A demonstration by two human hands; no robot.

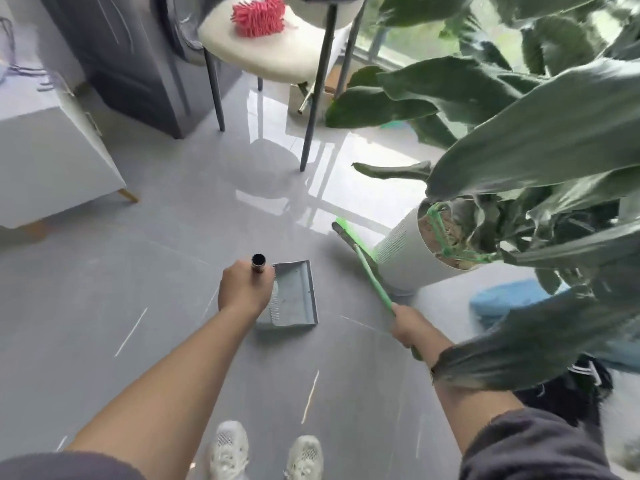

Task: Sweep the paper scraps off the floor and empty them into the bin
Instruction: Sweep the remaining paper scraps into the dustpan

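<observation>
Glossy grey floor tiles spread beneath the left grip and the right grip, with window light mirrored on them farther ahead. A big-leaved plant fills the space to the right of and beyond the right grip, and one leaf lies across that forearm. Well left of the left grip stands a white cabinet on wooden feet, with a dark grey appliance beyond it. A cream chair on thin dark legs stands well ahead of the left grip. The plant's white pot sits just ahead of the right grip. The dustpan sits on the floor just right of the left grip, whose fingers curl round its upright metal handle. The right grip is closed round the green broom shaft, and the broom's blurred head is low beside the pot. White shoes stand nearer than both grips. A red duster lies on the chair seat.
</observation>
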